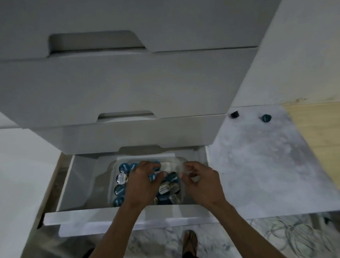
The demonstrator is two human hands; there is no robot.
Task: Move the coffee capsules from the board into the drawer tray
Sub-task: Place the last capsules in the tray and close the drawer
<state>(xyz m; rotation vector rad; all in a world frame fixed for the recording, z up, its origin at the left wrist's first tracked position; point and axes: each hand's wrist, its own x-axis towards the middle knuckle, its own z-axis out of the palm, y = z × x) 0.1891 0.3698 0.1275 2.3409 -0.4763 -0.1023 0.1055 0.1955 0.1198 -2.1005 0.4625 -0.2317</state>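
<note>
While over the tray, left hand fingers pinch a capsule, right hand fingers curled, hold unclear.

two capsules on the board: one, another; two hands: left, right.

I see print on the capsule lids in the tray, all too blurred to read.

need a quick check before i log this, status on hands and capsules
Both hands in the open white drawer: left hand pinching a blue-lidded coffee capsule, right hand on the clear plastic tray. Two dark capsules remain on the white board. Nothing obstructing.
</note>
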